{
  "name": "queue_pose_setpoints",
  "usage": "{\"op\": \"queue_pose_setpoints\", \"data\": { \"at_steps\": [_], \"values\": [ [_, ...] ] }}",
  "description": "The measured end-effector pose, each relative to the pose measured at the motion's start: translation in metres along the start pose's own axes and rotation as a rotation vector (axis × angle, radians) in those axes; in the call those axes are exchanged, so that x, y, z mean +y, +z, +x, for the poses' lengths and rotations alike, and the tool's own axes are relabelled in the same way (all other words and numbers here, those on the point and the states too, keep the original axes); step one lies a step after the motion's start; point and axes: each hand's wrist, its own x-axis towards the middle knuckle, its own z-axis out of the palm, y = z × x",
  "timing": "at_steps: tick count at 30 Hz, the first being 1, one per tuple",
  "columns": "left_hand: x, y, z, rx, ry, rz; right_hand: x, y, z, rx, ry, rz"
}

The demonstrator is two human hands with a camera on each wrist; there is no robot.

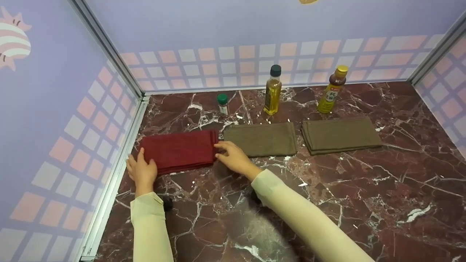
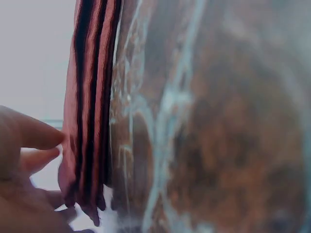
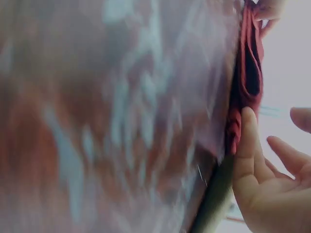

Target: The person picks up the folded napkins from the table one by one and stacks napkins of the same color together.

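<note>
Here, the folded red cloth (image 1: 178, 150) lies between the left hand (image 1: 143, 171) and right hand (image 1: 235, 157) (both hands loosely spread), touching each.

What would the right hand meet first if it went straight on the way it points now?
The folded red cloth, at its right end. The right hand points that way, and a fingertip seems to touch it, though depth is unclear.

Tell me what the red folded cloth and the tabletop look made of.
Red folded cloth: matte fabric, fibre unclear, judging by its soft stacked folds.
Tabletop: glossy marble or an imitation, judging by white veins and a pale reflection.
</note>
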Motion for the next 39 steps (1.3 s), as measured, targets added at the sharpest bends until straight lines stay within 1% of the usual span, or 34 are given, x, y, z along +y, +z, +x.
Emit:
{"op": "queue_pose_setpoints", "data": {
  "at_steps": [3,5,7,10,14,16,20,23,25,27,29,33,36,39],
  "values": [
    [0.012,0.007,-0.002,0.078,0.060,0.012,0.005,-0.018,0.000,0.116,0.009,0.003],
    [0.023,0.013,-0.004,0.095,0.099,0.029,0.010,-0.032,-0.001,0.191,0.027,-0.024],
    [0.035,0.022,-0.007,0.086,0.132,0.044,0.017,-0.044,-0.003,0.253,0.056,-0.054],
    [0.054,0.038,-0.012,0.041,0.170,0.057,0.029,-0.062,-0.007,0.322,0.117,-0.102],
    [0.080,0.063,-0.022,-0.023,0.221,0.060,0.044,-0.083,-0.014,0.395,0.221,-0.155],
    [0.093,0.076,-0.027,-0.039,0.253,0.066,0.051,-0.092,-0.019,0.418,0.272,-0.173],
    [0.113,0.100,-0.036,-0.038,0.328,0.119,0.064,-0.105,-0.028,0.419,0.359,-0.186],
    [0.125,0.115,-0.044,-0.047,0.387,0.202,0.072,-0.112,-0.035,0.405,0.410,-0.168],
    [0.132,0.124,-0.049,-0.069,0.408,0.262,0.076,-0.116,-0.040,0.390,0.434,-0.153],
    [0.138,0.131,-0.054,-0.094,0.404,0.322,0.080,-0.120,-0.045,0.370,0.452,-0.147],
    [0.143,0.137,-0.058,-0.110,0.385,0.373,0.084,-0.122,-0.050,0.352,0.463,-0.157],
    [0.150,0.146,-0.062,-0.118,0.347,0.439,0.091,-0.124,-0.057,0.340,0.469,-0.175],
    [0.154,0.152,-0.063,-0.140,0.327,0.461,0.092,-0.125,-0.060,0.333,0.474,-0.172],
    [0.156,0.157,-0.064,-0.155,0.316,0.453,0.092,-0.127,-0.063,0.330,0.485,-0.170]
  ]
}}
